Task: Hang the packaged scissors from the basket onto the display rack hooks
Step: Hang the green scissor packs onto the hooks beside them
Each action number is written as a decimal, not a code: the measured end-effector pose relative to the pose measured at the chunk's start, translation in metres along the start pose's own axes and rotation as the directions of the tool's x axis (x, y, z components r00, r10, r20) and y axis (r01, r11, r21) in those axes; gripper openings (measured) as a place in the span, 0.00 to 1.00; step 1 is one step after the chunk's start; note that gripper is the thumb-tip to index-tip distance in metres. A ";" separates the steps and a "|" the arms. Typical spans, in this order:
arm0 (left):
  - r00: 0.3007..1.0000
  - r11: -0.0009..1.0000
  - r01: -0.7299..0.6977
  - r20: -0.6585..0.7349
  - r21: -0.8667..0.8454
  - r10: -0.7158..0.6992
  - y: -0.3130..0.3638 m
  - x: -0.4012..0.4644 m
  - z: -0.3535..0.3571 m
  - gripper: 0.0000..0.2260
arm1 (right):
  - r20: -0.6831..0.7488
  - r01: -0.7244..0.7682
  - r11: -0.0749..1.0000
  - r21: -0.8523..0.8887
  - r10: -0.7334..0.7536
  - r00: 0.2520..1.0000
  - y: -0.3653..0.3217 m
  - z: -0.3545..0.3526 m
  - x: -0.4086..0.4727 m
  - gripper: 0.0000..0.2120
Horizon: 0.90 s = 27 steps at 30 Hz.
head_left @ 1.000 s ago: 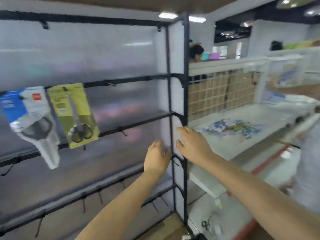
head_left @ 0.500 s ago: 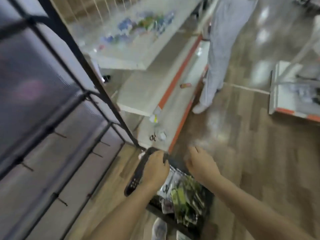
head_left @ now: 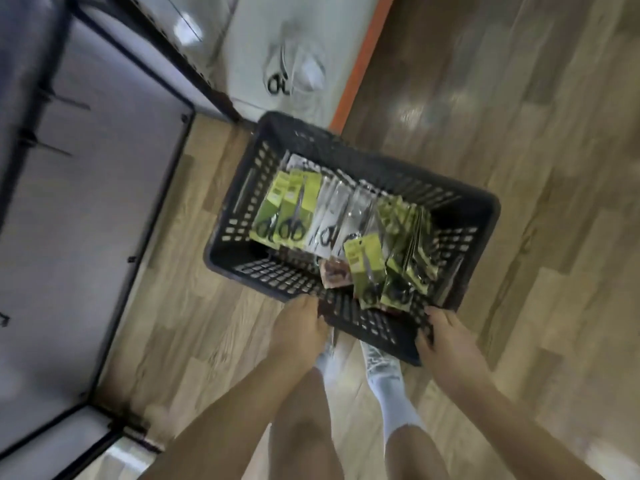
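A black slotted plastic basket [head_left: 460,209] stands on the wooden floor in front of my feet. It holds several packaged scissors, some on green cards [head_left: 289,209] and some in clear white packs [head_left: 332,216]. My left hand [head_left: 299,327] grips the near rim at its left end. My right hand [head_left: 446,336] curls over the near right corner of the rim. The display rack [head_left: 114,188] with black bars and hooks [head_left: 69,102] stands at the left.
A white shelf base with an orange edge [head_left: 360,60] lies beyond the basket, with a loose scissors pack [head_left: 294,74] on it. Wooden floor [head_left: 519,133] spreads to the right. My legs and white socks [head_left: 384,375] are below the basket.
My view has swung down from the rack to the floor. Both hands have come down from the rack post and taken hold of the basket's near rim.
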<state>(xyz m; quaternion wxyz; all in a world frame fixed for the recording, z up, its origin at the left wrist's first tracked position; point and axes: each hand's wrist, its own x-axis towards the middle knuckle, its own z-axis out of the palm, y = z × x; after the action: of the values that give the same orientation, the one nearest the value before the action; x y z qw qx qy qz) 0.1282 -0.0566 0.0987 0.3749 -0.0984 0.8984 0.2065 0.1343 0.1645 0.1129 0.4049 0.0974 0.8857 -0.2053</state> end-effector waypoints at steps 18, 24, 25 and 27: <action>0.965 0.958 -0.260 -0.001 0.120 0.262 0.035 0.189 0.078 0.09 | -0.217 -0.124 0.992 0.035 0.128 0.968 0.028 0.044 0.194 0.33; 0.965 0.959 -0.257 -0.020 0.123 0.261 0.030 0.219 0.089 0.12 | -0.227 -0.281 0.957 0.076 0.290 0.930 0.034 0.079 0.230 0.28; 0.968 0.962 -0.248 -0.012 0.117 0.251 0.028 0.219 0.091 0.12 | -0.245 -0.272 0.960 0.067 0.281 0.928 0.035 0.083 0.230 0.27; 0.969 0.965 -0.244 -0.003 0.099 0.245 0.025 0.217 0.092 0.13 | -0.266 -0.248 0.966 0.068 0.257 0.929 0.037 0.084 0.227 0.28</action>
<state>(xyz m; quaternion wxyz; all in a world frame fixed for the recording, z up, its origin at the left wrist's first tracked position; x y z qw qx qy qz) 0.0262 0.0021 -0.1065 0.3443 0.0303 0.9155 0.2061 0.0558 0.1616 -0.1185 0.3005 0.2447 0.9094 -0.1507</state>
